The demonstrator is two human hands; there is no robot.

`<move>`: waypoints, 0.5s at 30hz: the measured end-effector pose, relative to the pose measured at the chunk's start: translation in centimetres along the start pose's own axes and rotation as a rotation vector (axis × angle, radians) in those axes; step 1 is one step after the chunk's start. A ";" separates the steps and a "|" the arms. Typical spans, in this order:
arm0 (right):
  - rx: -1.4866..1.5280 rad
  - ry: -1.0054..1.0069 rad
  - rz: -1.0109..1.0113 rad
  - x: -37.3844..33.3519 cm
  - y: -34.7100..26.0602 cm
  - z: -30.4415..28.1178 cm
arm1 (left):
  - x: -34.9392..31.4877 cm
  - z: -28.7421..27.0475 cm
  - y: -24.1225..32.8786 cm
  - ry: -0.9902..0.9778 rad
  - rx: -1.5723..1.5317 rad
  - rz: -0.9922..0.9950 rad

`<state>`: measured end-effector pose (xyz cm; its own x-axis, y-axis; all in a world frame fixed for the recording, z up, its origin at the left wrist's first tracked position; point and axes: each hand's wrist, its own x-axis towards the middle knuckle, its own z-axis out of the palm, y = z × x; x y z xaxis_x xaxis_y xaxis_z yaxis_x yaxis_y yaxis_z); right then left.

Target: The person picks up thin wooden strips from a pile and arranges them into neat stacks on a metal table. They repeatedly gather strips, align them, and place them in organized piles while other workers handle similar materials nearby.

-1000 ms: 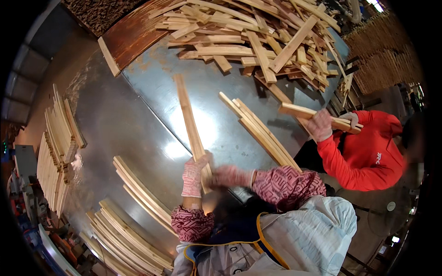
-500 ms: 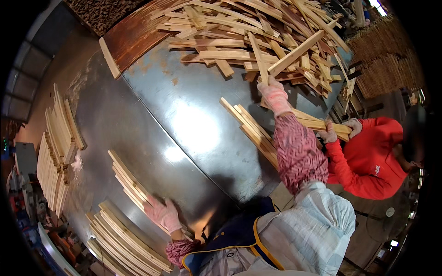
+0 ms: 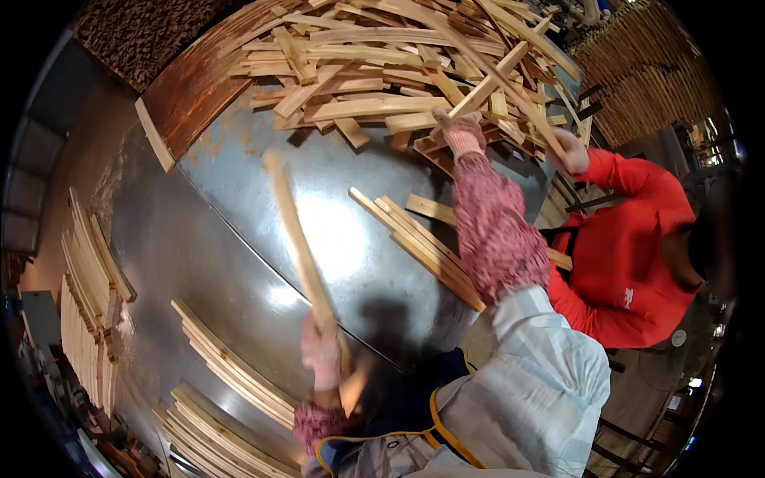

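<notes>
Lifted off the group of strips at lower left, the person's left hand (image 3: 321,350) now grips one wooden strip (image 3: 296,235) near its lower end, the strip slanting up over the metal surface (image 3: 231,191). The right hand (image 3: 460,131) has stretched a little further toward the loose pile (image 3: 374,54); its fingers are at the lower end of one slanting strip (image 3: 476,94), though I cannot tell whether they have closed on it. The pile holds dozens of strips, too tangled to count.

One co-worker (image 3: 629,247) in red has raised a hand (image 3: 570,151) to the end of one long strip (image 3: 530,115) lying across the pile; the co-worker's other hand is hidden. One more strip (image 3: 430,209) runs behind the person's right sleeve.

Near that sleeve lies a middle group (image 3: 430,259) of at least three strips. Lower left are two groups side by side: the upper group (image 3: 227,358) has at least three, the lower group (image 3: 215,438) at least four. Two stacks stand at far left, an upper stack (image 3: 94,255) and a lower stack (image 3: 86,342), each of many pieces. One lone strip (image 3: 155,135) lies beside one brown board (image 3: 199,88).
</notes>
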<state>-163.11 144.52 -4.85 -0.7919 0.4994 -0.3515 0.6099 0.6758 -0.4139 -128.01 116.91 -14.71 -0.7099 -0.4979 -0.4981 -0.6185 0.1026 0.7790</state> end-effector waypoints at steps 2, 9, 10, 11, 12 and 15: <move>-0.374 0.215 0.032 11.5 5.7 3.2 | -2.0 -3.1 -3.4 0.273 0.431 0.485; 0.261 -0.194 -0.708 -8.5 7.6 11.1 | -3.6 -11.1 -12.1 0.641 0.617 0.011; 0.823 -0.552 -0.406 -11.7 8.7 12.9 | -3.7 -11.1 -10.5 0.652 0.586 0.036; 1.094 -0.749 -0.188 -15.2 10.8 14.6 | -3.4 -11.4 -8.4 0.649 0.571 0.067; 1.207 -0.886 -0.120 -17.6 12.5 15.7 | -2.7 -10.8 -6.0 0.672 0.619 0.153; 1.176 -1.180 -0.049 -26.0 16.5 17.0 | -1.0 -9.0 0.1 0.280 0.588 0.298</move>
<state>-131.98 133.48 -16.78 -0.6870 -0.5350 -0.4917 0.7091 -0.3455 -0.6147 -124.35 109.65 -10.67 -0.8128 -0.5705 -0.1178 -0.5465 0.6767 0.4934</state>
